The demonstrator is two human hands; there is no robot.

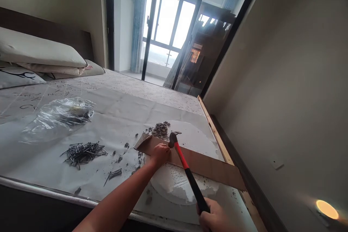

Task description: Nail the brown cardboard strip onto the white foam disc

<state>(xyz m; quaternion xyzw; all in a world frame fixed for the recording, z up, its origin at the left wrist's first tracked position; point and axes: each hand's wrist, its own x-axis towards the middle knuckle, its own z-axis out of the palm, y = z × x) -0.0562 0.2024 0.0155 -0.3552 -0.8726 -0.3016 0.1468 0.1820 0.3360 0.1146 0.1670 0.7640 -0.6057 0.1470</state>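
Note:
My right hand point(210, 213) grips the black lower handle of a claw hammer point(187, 170) with a red upper shaft. The hammer's dark head is right at the fingertips of my left hand point(161, 153), over a brown wooden board point(206, 163). Those left fingers are pinched together on the board, around what looks like a nail, mostly hidden by the fingers and hammer head. Left of my forearm lie a few loose nails point(114, 174) and a larger pile of nails point(85, 153). Behind the board sits a heap of grey rubble bits point(161, 129).
A clear plastic bag point(62, 116) lies on the sheet-covered mattress point(119, 105). A pale wooden strip point(216, 130) runs along the right edge beside the wall. Pillows point(40, 49) are stacked at the left. Crumbs and a wet-looking whitish patch point(187, 188) surround the board.

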